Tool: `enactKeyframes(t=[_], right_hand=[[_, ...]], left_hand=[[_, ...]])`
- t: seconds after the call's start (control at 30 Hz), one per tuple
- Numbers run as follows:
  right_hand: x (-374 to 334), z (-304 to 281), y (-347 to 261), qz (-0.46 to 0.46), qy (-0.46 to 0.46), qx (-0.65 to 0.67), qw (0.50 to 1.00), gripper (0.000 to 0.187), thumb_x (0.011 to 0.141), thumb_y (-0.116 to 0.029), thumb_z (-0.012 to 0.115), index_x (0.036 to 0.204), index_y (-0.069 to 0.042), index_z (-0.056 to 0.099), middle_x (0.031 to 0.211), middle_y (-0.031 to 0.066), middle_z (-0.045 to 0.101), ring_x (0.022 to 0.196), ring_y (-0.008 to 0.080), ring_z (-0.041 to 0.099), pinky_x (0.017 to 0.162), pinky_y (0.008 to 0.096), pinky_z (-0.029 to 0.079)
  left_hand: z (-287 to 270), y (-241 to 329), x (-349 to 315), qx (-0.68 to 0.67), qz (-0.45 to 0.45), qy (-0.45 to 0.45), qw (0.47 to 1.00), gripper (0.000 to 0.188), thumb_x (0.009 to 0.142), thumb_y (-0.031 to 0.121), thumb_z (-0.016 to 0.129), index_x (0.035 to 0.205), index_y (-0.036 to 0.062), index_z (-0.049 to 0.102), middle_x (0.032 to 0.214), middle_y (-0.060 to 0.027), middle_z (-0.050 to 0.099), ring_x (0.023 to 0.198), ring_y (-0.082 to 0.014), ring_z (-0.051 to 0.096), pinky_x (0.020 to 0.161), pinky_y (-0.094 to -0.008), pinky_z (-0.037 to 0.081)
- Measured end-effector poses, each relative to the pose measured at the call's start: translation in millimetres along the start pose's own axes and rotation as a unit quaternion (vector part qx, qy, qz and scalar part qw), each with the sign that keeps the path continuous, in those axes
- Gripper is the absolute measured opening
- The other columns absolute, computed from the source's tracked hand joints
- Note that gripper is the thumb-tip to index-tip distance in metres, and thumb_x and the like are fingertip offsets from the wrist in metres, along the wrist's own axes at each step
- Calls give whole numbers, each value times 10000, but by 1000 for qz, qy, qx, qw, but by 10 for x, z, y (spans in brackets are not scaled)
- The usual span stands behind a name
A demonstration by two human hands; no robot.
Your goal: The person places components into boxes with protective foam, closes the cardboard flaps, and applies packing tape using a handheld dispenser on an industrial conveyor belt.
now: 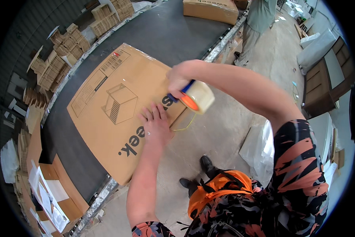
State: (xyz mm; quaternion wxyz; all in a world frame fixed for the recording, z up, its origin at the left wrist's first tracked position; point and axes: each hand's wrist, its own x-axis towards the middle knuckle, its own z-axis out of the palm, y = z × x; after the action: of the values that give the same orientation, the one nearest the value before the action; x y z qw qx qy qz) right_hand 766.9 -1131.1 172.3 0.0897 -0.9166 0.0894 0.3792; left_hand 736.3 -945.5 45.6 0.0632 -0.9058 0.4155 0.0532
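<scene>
A large flat cardboard box (94, 98) with a printed furniture drawing lies on the dark conveyor belt (142, 29), its near edge reaching out over the belt's metal rail. My left hand (157, 125) is flat on the box top near that edge, fingers spread. Closed around a tape dispenser (199, 97) is my right hand (179, 77), at the box's right edge. The dispenser has a blue frame, an orange core and a wide roll of pale tape. My right hand is slightly blurred, and its fingertips are partly hidden.
Farther along the belt sits another cardboard box (211, 11). An open carton (63, 193) with white sheets stands at the lower left. Bundled cardboard stacks (68, 43) line the belt's far side. At the upper right a person (258, 27) stands beside the belt. Clear plastic wrapping (260, 146) lies on the floor.
</scene>
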Motion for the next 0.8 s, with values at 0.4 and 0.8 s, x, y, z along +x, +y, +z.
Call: enactKeyframes(t=[0.4, 0.8], right_hand=[[-561, 1691, 526, -21, 150, 14, 988, 393, 576, -267, 637, 877, -22, 703, 800, 158, 686, 817, 322, 690, 717, 382, 555], [320, 2484, 565, -35, 229, 80, 970, 448, 653, -288, 699, 1066, -119, 668, 1177, 160, 613, 938, 295, 663, 734, 371, 544]], left_hand=[[93, -30, 41, 27, -37, -25, 999, 998, 697, 298, 720, 1492, 10, 190, 1548, -228, 180, 1405, -456, 198, 1157, -541, 155], [1, 21, 42, 22, -37, -24, 999, 1020, 685, 338, 709, 1491, -4, 187, 1541, -252, 182, 1397, -471, 199, 1149, -554, 148]])
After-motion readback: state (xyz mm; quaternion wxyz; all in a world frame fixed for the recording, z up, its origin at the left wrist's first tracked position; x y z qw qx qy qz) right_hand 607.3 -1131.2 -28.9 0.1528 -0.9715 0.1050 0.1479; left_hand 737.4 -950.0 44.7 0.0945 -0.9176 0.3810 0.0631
